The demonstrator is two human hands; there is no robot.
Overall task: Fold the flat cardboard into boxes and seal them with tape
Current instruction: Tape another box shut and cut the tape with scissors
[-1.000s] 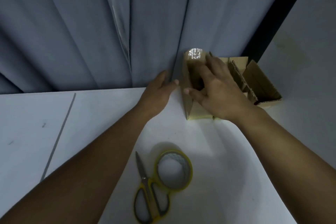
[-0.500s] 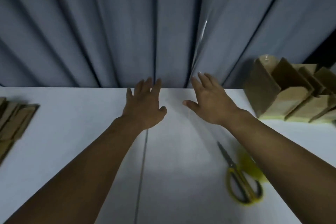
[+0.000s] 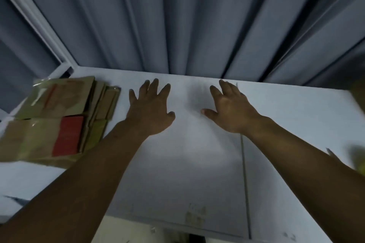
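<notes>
A stack of flat cardboard sheets (image 3: 59, 116) lies at the left end of the white table (image 3: 197, 173), with clear wrap over part of it and a red patch on the top sheet. My left hand (image 3: 151, 108) hovers over the table just right of the stack, fingers spread, holding nothing. My right hand (image 3: 229, 110) is stretched out beside it, also spread and empty. At the right frame edge a blurred yellow shape (image 3: 358, 157) shows, likely the scissors or tape; I cannot tell which. The folded boxes are out of view.
Grey pleated curtains (image 3: 187, 21) hang right behind the table's far edge. A white frame post (image 3: 37, 23) runs down at the far left. A thin seam (image 3: 245, 179) crosses the tabletop under my right forearm. The table's near edge (image 3: 177, 223) shows at the bottom.
My view has swung left: the folded boxes have left the frame on the right and the flat cardboard stack has come in fully. Both hands let go of the box and now reach out empty.
</notes>
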